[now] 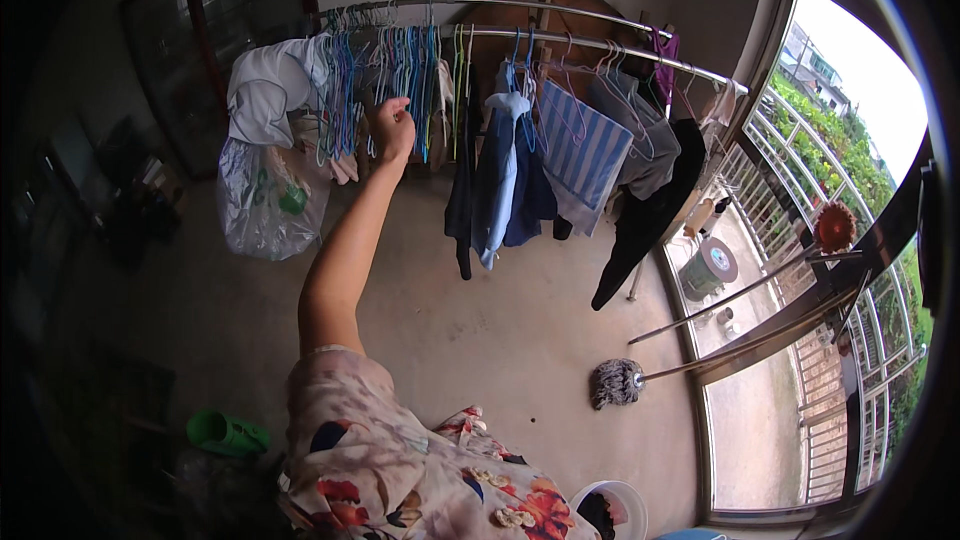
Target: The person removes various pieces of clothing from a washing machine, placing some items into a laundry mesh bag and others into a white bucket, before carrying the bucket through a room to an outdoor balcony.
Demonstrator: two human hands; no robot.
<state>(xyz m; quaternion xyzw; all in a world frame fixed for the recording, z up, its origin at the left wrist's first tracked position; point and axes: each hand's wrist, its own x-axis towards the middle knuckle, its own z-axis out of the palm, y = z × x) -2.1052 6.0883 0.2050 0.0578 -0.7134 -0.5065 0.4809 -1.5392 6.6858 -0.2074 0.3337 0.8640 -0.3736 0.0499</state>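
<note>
My left hand (393, 127) is raised at the near side of a metal clothes rail (570, 36), its fingers curled, in front of a dense row of blue and white hangers (426, 90). Whether it grips one of them cannot be made out. More hangers in purple and blue (341, 101) hang just left of the hand. To the right hang a light blue garment (499, 187), a blue-and-white striped cloth (583, 142), a grey garment (649, 165) and black trousers (649, 217). My right hand is out of view.
A clear plastic bag (262, 202) and a white cloth (262, 94) hang at the rail's left end. A mop (616, 384) leans by the glass door at right. On the floor stand a white bucket (634, 506) holding dark cloth and a green plastic container (229, 433).
</note>
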